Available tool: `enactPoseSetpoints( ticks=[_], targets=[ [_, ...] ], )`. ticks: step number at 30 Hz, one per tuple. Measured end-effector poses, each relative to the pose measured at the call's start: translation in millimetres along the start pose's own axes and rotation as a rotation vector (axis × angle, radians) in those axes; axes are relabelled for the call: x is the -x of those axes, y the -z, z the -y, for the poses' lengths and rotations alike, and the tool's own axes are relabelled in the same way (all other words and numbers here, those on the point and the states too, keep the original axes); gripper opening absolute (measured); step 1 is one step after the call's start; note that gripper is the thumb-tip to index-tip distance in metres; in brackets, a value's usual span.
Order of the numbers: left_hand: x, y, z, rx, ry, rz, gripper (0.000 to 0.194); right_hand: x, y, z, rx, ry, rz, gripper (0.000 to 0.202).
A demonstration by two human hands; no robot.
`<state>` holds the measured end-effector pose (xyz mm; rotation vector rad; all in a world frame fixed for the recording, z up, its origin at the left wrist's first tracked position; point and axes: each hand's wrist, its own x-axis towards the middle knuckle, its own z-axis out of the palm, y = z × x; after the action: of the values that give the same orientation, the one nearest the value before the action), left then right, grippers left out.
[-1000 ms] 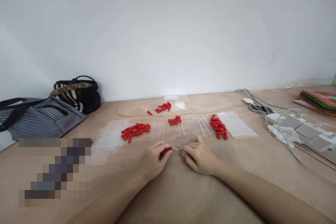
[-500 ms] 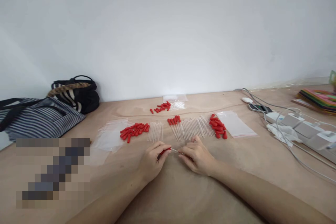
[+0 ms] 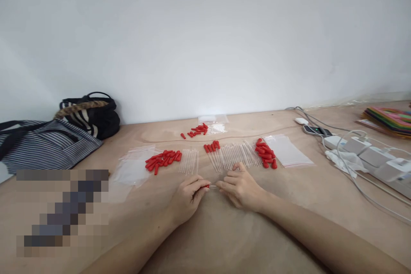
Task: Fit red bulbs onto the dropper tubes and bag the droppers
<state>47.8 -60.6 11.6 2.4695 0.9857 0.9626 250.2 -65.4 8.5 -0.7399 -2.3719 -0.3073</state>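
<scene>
A person's two hands work nearly fingertip to fingertip just above a wooden counter [image 3: 205,239], the left hand [image 3: 189,195] pinching a red bulb [image 3: 207,186] between thumb and fingers, the right hand [image 3: 240,186] pinching a thin clear tube [image 3: 213,186] whose short bare stretch bridges the gap between them. The tube's near end meets the mouth of the bulb; how deep it sits is hidden by the fingers, as is most of the bulb. The step appears to be a push fit, best done with tube and bulb in one straight line, the right hand's pinch kept close to the mouth, and a gentle twist rather than a hard shove, since a slender tube gripped far back could snap or slip sideways. An even depth, with no tilt at the collar, would likely hold best. Just beyond the right hand lie a few topped tubes [image 3: 212,147] beside a row of bare tubes [image 3: 236,157], with a heap of bulbs [image 3: 266,154] at the row's right end. Beyond the left hand rest a shorter row of tubes [image 3: 189,161] and another heap of bulbs [image 3: 163,159]. Farthest ahead of both hands, near the wall, are smaller red bulbs [image 3: 199,129].
</scene>
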Motion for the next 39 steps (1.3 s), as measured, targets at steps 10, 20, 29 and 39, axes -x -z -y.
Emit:
enactPoseSetpoints(
  ticks=[10, 20, 29, 39],
  targets=[
    [-0.4, 4.4, 3.8, -0.002, 0.034, -0.055, 0.015, -0.1, -2.5, 3.2, -0.030, -0.133, -0.008, 0.018],
    [2.4, -4.3, 3.7, 0.095, -0.008, -0.154, 0.007, -2.0, -2.7, 7.3, -0.080, -0.112, -0.037, 0.021],
    [3.1, 0.8, 4.6, 0.168, 0.224, -0.039, 0.016, -4.7, -3.6, 6.9, -0.072, -0.166, 0.038, 0.019],
    [-0.9, 11.5, 6.6, 0.035, 0.064, -0.041, 0.010, -5.8, 2.5, 12.6, -0.076, -0.299, 0.146, 0.016]
  ],
)
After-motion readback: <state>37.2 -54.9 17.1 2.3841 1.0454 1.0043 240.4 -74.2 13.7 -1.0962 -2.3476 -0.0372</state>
